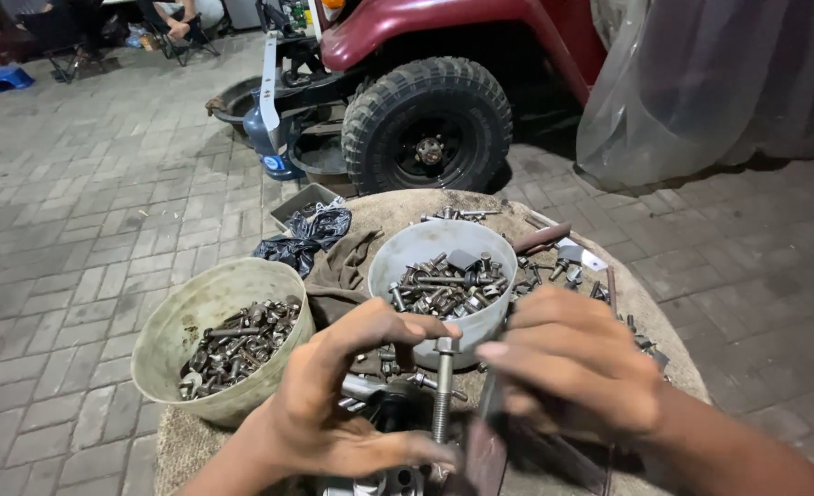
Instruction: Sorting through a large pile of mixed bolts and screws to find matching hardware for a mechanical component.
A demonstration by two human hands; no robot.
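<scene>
While pinching a threaded steel bolt (441, 390), left hand (333, 404) curls.

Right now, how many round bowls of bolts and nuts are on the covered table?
2. A cream bowl sits at the table's left edge, beside the left hand. A white bowl stands mid-table, just beyond the long bolt that hand holds upright. None seem hidden.

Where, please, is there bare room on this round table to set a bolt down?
The cloth-covered table is bare along its far rim, left of the loose bolts and behind the white bucket. The brown rag between that bucket and the cream bucket is free too. The right side, around the scattered hardware, and the front by the left hand and right hand, are crowded.
</scene>
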